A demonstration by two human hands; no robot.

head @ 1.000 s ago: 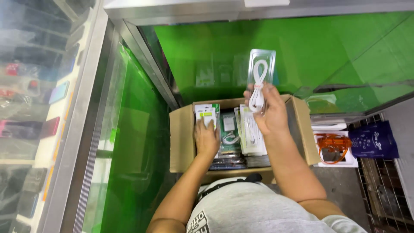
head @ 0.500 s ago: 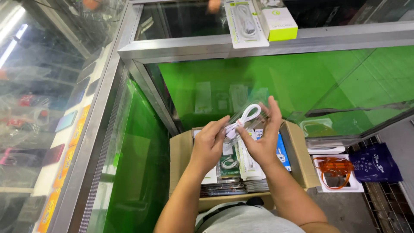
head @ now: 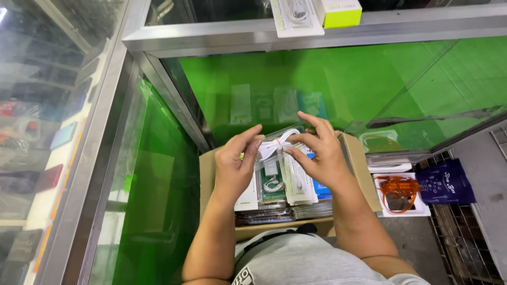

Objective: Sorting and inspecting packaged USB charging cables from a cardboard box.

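Both my hands hold a clear plastic pack with a coiled white cable point(head: 275, 143) over an open cardboard box point(head: 364, 174). My left hand point(head: 236, 162) grips the pack's left end with thumb and fingers. My right hand point(head: 317, 155) pinches its right end. Inside the box stand several flat packs of cables and chargers point(head: 280, 187), white, green and blue, on edge in rows. The box rests on my lap, in front of my grey shirt point(head: 306, 261).
A glass display counter with a metal frame point(head: 222, 39) and green lining stands right ahead. On its top lie a white cable pack point(head: 296, 15) and a yellow-green box point(head: 338, 10). An orange cable on a white tray point(head: 401, 192) and a dark blue bag point(head: 446, 182) sit at the right.
My right hand brought the cable pack down from in front of the glass. My left hand left the box and took hold of the pack's other end.
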